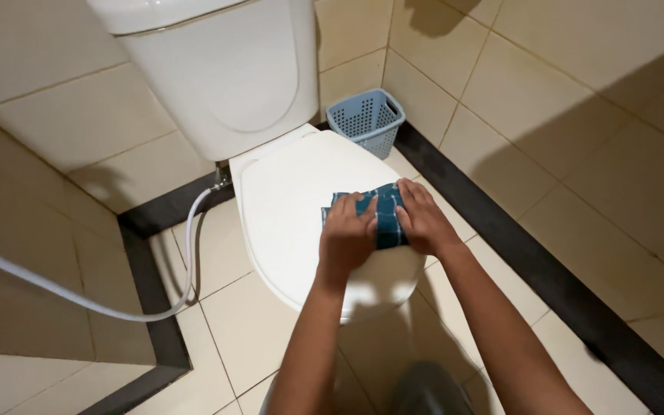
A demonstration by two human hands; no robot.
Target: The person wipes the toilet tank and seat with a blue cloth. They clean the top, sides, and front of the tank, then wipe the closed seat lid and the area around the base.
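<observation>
A white toilet stands ahead with its lid point(293, 207) closed and its tank point(224, 69) against the tiled wall. On the right side of the lid lies a folded dark teal checked cloth point(387, 217). My left hand point(347, 234) presses down on the cloth's left part, fingers spread over it. My right hand point(423, 219) rests flat on its right part. Both hands cover much of the cloth.
A blue-grey perforated plastic basket point(366, 119) sits in the corner right of the toilet. A white hose point(117, 311) runs from beside the tank across the left floor. Beige tiled walls with a dark base strip point(547, 284) close in on both sides.
</observation>
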